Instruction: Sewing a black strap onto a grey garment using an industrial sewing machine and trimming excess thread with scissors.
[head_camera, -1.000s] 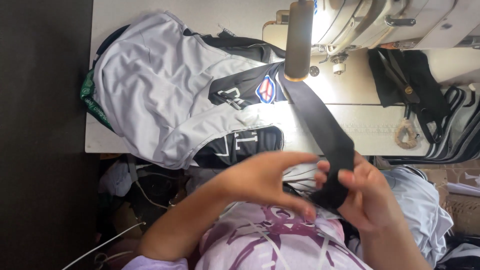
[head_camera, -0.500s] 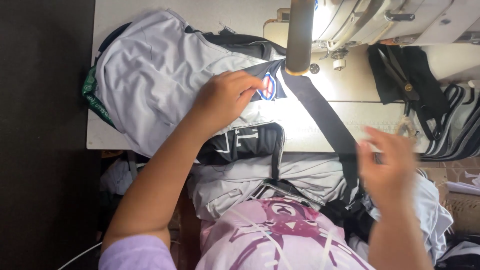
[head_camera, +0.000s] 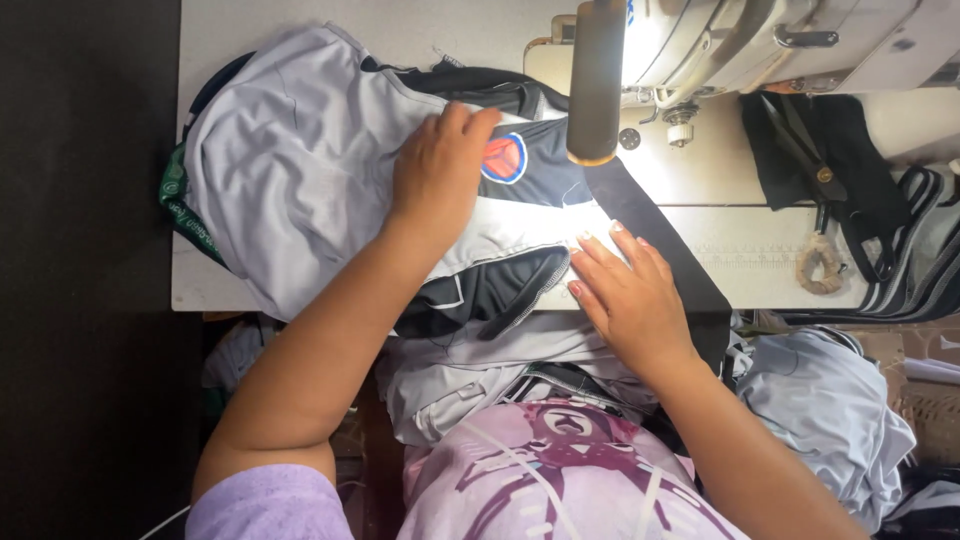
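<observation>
Head view: left hand (head_camera: 437, 170) flat, fingers spread, pressing on grey-and-black fabric garment (head_camera: 300, 170) spread over white sewing table (head_camera: 740, 265); nothing grasped. Right hand (head_camera: 625, 290) open, palm down on garment edge beside wide black strap (head_camera: 655, 240), under white sewing machine (head_camera: 720, 45). Round red-and-blue patch (head_camera: 505, 158) just beside left fingertips. Black-handled scissors (head_camera: 830, 195) well apart, right.

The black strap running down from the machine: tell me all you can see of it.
The strap is a wide, flat black band, apparently woven. It emerges under the machine's dark cylinder and runs diagonally across the table toward the person, over the edge. The right hand lies flat against its left edge; the left hand is off it, on the garment.
</observation>
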